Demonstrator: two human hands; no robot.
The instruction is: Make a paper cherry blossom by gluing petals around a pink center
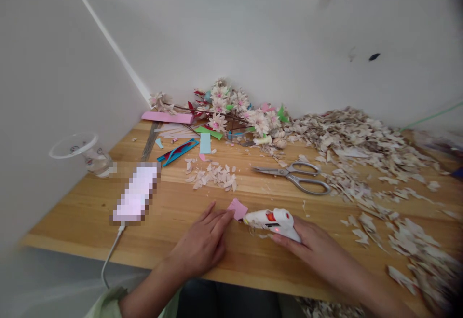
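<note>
My right hand (307, 241) is wrapped round the handle of a white hot glue gun (272, 222) with a red patch and a small lit red light. The gun's nozzle points left and meets the lower right edge of a small pink paper piece (238, 208). From the other side, my left hand (204, 241) rests low over the table, its fingertips on the paper's left edge. Its thumb side is partly hidden. Beyond the hands lies a pair of scissors (294, 175), blades to the left. Loose pale petals (216, 177) are scattered behind the paper.
Handmade flowers (240, 103) on stems lie along the wall. A large heap of dried pale flakes (347, 132) covers the right side of the wooden table (173, 202). At left are a blurred phone (137, 192) on a cable and a clear plastic cup (97, 161).
</note>
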